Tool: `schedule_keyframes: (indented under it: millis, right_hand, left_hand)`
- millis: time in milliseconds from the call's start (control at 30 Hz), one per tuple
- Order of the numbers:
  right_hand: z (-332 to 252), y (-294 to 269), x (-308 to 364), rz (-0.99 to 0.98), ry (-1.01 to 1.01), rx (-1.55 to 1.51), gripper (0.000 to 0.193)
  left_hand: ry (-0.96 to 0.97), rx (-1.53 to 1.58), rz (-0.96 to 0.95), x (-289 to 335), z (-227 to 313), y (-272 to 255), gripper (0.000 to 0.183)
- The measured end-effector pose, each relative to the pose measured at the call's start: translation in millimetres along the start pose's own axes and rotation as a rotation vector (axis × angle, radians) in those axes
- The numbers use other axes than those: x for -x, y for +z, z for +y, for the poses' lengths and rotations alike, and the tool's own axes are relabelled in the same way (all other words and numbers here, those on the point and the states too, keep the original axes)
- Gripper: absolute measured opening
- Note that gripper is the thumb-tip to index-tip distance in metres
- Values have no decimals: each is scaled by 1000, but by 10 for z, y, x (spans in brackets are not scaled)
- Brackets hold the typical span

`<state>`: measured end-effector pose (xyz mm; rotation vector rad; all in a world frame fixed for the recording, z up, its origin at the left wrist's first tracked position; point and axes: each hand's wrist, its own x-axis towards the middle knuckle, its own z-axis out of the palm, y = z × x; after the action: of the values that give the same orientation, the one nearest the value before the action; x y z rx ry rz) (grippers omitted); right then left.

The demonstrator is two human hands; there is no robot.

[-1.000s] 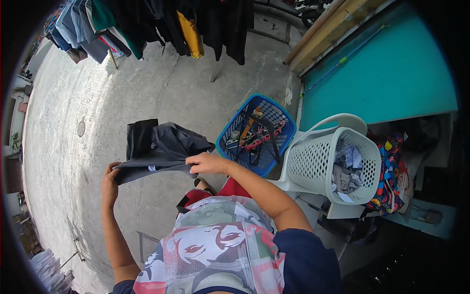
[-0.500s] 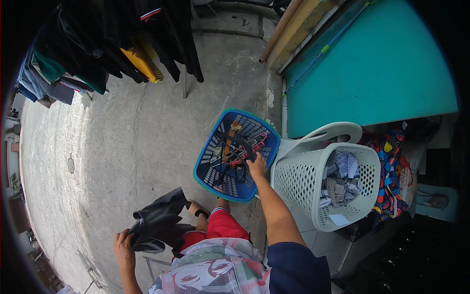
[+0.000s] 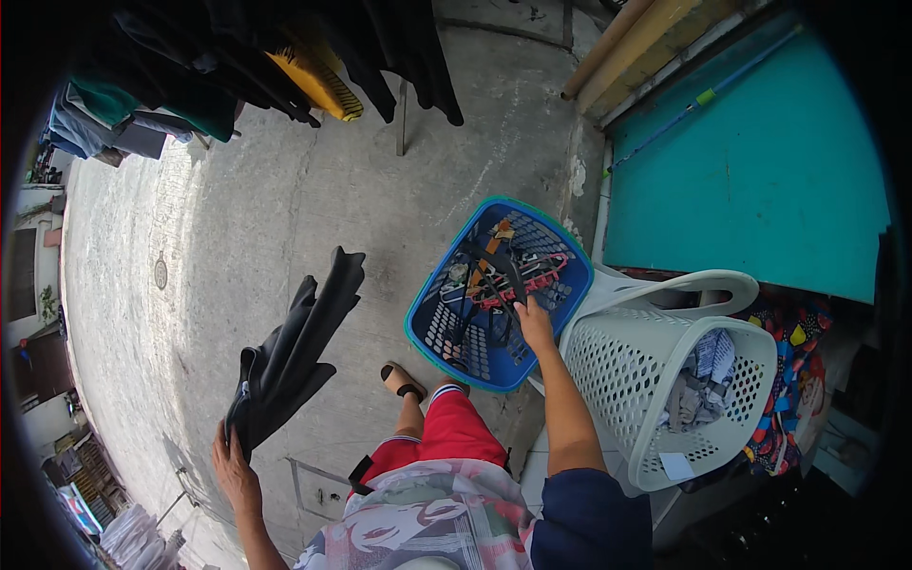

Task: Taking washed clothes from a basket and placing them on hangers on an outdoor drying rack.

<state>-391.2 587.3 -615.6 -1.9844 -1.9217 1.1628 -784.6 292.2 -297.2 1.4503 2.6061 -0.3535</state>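
My left hand (image 3: 236,475) is closed on one end of a black garment (image 3: 294,356), which swings out and away over the concrete; its exact kind is not clear. Over the near right side of a blue laundry basket (image 3: 454,366), my right hand (image 3: 535,325) has its fingers closed around a black clothes hanger (image 3: 508,269). That hanger lies tilted above the others in the basket. Among these are pink hangers (image 3: 541,275) and a brown wooden-looking hanger (image 3: 489,249). My fingertips are partly hidden from above.
A pale perforated hamper (image 3: 613,366) with grey and striped clothes (image 3: 701,385) stands right of the basket. Dark clothes and a yellow garment (image 3: 318,81) hang at the far left. A teal panel (image 3: 750,180) with a blue pole (image 3: 665,128) rises at the far right.
The black garment has swung up and outward from beside my leg, hanging longer in my left hand. My right hand's fingers have closed on the black hanger. The whole view has shifted.
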Motion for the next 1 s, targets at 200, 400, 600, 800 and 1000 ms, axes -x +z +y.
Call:
schedule_keyframes:
  millis: [200,400,600,800,1000]
  right_hand:
    - [-143,311,441,-107,332,-535,16]
    - [176,1002,626,-193,301,-306,18]
    - [219,953,828,123,-9,-95,26]
    - [-156,983,894,-138,439,-783,21]
    - [136,804,709,67,74,158,35]
  left_hand:
    - [-70,-21,206,-174,-99,-38,50]
    - [-32,35,165,-105,-155,-36,49]
    - [-43,104,109,-33,-107,35,52]
    - [-28,176,99,-166,-41,-14,51]
    - [-22,179,89,-159,-53,45,48]
